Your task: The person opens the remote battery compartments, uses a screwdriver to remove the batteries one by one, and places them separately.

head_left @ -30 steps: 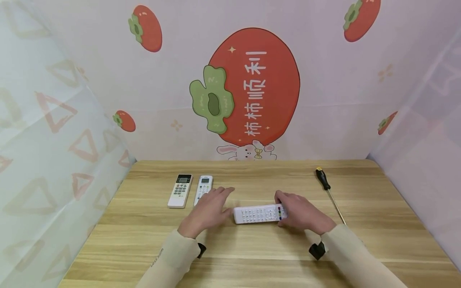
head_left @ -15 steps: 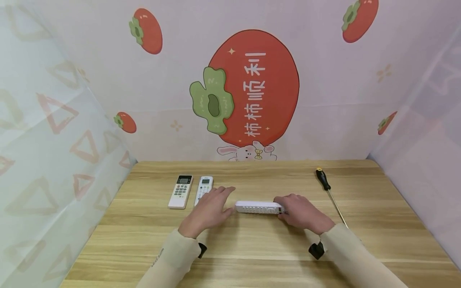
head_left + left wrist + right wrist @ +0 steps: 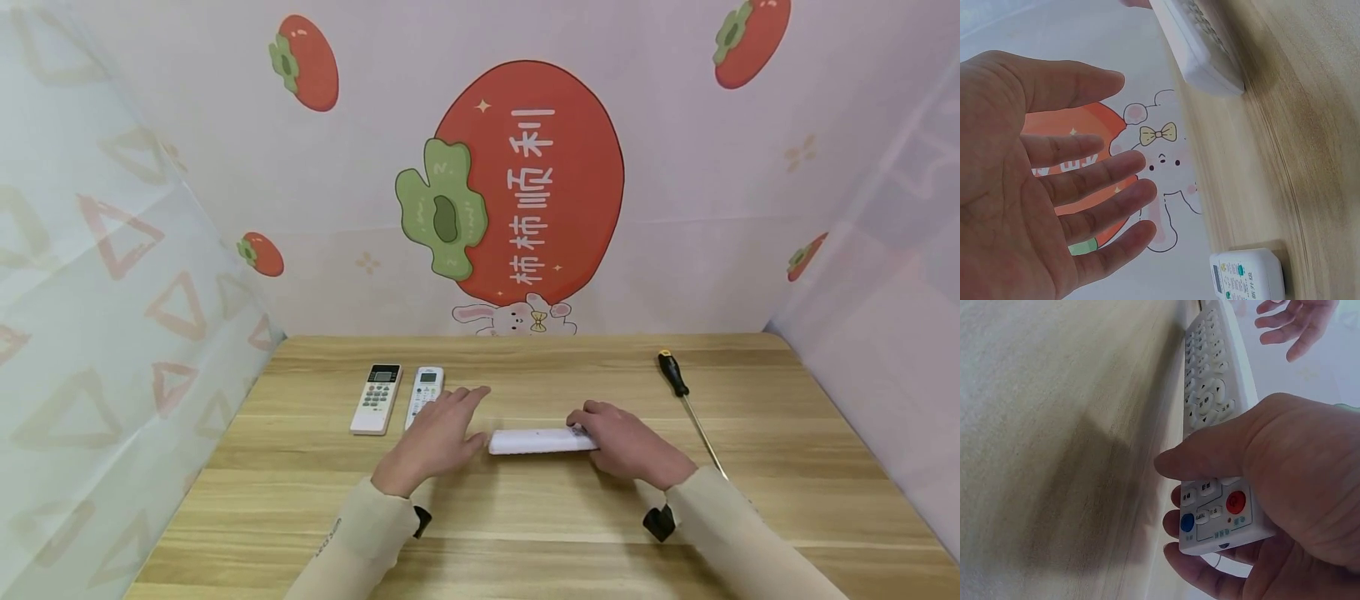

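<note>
My right hand grips one end of a white remote control, held level just over the table. Its plain back is turned up in the head view. In the right wrist view its button side faces down toward the wood, my thumb across the buttons and fingers behind. Beyond the remote's other end, my left hand hovers with fingers spread, apart from it. The left wrist view shows that palm holding nothing. A small white remote with a screen lies partly hidden behind the left hand.
A larger off-white remote lies left of the small one. At the right, a screwdriver with a black and yellow handle lies slanted, its tip near my right sleeve. Printed cloth walls border the wooden table behind and at both sides.
The remote in my right hand has rolled about its long axis, from buttons facing up, through edge-on, to its plain back facing up. My left hand has hardly moved.
</note>
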A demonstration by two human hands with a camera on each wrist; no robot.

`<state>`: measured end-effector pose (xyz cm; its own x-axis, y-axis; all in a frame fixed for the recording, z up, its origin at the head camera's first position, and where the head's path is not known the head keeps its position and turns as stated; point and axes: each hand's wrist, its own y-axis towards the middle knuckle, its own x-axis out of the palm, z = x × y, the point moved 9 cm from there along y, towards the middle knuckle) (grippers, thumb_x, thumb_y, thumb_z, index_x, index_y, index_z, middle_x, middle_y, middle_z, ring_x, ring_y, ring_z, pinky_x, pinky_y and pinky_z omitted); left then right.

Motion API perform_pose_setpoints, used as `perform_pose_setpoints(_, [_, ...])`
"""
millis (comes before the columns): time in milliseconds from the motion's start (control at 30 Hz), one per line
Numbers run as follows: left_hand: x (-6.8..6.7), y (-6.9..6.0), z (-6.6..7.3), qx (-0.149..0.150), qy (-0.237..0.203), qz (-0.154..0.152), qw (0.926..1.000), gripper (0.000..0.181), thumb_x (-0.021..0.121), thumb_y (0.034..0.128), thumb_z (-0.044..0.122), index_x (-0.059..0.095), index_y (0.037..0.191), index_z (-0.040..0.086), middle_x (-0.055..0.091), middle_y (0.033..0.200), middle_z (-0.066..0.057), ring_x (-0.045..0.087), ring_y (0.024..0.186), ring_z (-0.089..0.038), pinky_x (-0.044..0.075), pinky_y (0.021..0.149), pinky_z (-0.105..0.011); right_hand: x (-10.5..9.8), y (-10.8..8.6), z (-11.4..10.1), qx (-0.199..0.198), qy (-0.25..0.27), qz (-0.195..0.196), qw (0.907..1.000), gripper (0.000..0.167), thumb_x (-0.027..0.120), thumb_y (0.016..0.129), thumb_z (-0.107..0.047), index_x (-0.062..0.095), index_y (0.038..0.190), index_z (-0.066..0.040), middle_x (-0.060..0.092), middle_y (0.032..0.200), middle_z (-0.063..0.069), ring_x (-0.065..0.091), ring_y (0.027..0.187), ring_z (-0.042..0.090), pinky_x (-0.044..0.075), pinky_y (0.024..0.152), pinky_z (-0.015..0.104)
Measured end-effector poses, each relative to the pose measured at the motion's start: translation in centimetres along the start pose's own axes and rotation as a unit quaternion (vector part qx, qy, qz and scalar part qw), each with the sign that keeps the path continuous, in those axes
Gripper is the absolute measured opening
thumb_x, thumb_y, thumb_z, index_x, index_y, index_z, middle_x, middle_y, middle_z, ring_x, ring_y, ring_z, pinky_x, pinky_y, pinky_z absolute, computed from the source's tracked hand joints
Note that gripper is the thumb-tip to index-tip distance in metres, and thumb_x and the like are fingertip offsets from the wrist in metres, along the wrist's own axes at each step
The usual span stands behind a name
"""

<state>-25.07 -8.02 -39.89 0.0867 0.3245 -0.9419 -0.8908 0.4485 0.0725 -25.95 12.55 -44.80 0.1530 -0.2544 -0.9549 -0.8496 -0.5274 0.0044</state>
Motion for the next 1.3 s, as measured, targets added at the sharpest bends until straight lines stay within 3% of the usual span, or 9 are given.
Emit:
perform_pose_setpoints(433, [0.14,0.02,-0.10,-0.001,-0.002,0.001,1.0000,0.063,0.075,0.0921,0.023,0.050,0.148,0.007,0.061,0.134,-0.014,0.058,0.121,-0.035,0.048,0.099,-0.053,0.32,0.09,0.53,0.019,0.025,-0.018,0.9994,0.049,0.080,0.073,0.003,0.067,0.119,-0.009,0.062,0.105,0.001,0.058,0.096,0.020,0.052,0.086,0.045])
perform_pose_setpoints(900, [0.30,0.02,-0.10,-0.002,-0.009,-0.005,0.9999,0.064,0.075,0.0922,0.024,0.050,0.148,0.007,0.061,0.134,-0.014,0.057,0.120,-0.035,0.048,0.099,-0.053,0.55,-0.04,0.60,0.006,0.045,-0.041,0.9982,0.053,0.077,0.072,0.002,0.066,0.122,-0.010,0.060,0.109,0.000,0.057,0.102,0.021,0.051,0.090,0.046])
perform_pose_setpoints(1300, [0.78,0.10,-0.02,0.005,-0.008,-0.011,0.9999,0.062,0.075,0.0928,0.024,0.050,0.147,0.006,0.061,0.134,-0.015,0.058,0.119,-0.035,0.049,0.096,-0.053,0.75,0.01,0.73,-0.004,0.039,-0.055,0.9977,0.055,0.075,0.069,0.000,0.066,0.122,-0.012,0.056,0.106,-0.004,0.053,0.095,0.016,0.050,0.085,0.041])
